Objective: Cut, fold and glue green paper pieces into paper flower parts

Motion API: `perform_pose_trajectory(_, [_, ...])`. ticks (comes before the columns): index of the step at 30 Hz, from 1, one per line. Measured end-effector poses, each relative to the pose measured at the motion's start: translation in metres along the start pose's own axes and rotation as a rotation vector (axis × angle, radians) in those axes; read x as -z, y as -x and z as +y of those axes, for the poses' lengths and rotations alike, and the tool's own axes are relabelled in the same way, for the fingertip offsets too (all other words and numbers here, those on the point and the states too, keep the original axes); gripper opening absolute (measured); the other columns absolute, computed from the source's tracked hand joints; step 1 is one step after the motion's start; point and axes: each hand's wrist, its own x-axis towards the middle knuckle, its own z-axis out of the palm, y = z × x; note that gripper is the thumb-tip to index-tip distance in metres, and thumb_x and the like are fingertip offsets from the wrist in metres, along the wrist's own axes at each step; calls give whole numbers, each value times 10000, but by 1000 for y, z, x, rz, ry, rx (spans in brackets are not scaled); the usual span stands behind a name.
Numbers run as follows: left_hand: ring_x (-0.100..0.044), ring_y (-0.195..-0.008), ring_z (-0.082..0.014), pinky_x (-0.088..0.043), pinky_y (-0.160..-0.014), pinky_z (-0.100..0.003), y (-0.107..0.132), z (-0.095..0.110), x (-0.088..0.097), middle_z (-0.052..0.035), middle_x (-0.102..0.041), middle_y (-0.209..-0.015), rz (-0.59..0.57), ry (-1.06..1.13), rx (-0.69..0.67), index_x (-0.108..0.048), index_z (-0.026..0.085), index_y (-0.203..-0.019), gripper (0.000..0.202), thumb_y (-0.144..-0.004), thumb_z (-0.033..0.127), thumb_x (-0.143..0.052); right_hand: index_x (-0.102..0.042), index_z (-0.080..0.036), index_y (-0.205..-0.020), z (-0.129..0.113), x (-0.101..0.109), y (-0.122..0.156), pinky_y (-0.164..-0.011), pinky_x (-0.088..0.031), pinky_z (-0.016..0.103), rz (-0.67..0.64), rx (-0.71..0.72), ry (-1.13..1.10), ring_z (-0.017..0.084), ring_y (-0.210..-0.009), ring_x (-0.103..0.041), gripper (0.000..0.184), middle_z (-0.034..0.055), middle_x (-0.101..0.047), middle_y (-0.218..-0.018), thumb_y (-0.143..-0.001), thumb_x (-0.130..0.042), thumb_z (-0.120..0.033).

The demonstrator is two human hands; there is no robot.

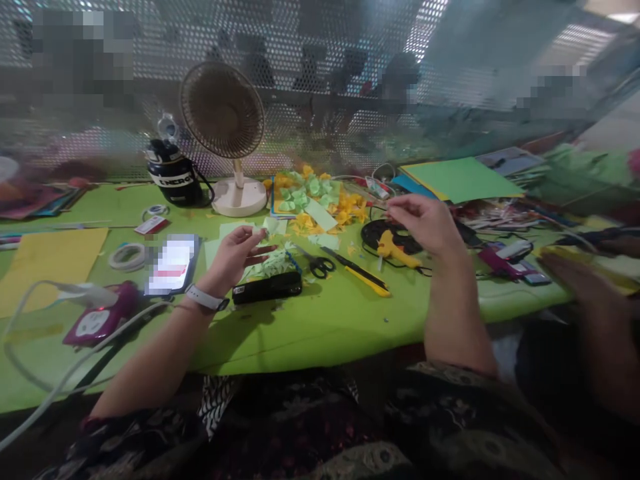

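The person's left hand [231,259] seems to pinch a small pale paper piece [261,231] firmly in the fingertips, above the green-covered table [320,340]. The right hand [423,223] pinches near a yellow glue gun [397,250]; I cannot tell if it holds something.

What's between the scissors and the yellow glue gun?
In the head view, a yellow utility knife lies on the green tablecloth between the black-handled scissors and the yellow glue gun.

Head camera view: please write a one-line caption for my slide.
Left hand pinches pale paper scrap over green craft table; right hand raised near yellow glue gun.
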Motion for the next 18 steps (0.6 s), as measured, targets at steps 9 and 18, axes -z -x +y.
perform_pose_trajectory(9, [-707, -772, -171, -578, -647, -249, -4, -9, -2, -38, -707, -773, 39, -95, -123, -619, 127, -760, 483, -473, 365, -926, -609, -128, -1244, 83, 2, 27, -830, -476, 337, -523, -237, 1000, 291, -1035, -653, 480, 184, -663, -1204, -790, -648, -278])
perform_pose_trajectory(18, [-622, -627, -131, -538, -610, -276, -12, -18, 1, -5, -645, -665, 46, -278, -329, -654, 125, -750, 390, -577, 405, -863, -637, -56, -1134, 109, -8, 25, -929, -434, 410, -295, -176, 1058, 361, -1131, -568, 422, 263, -633, -1147, -820, -591, -334])
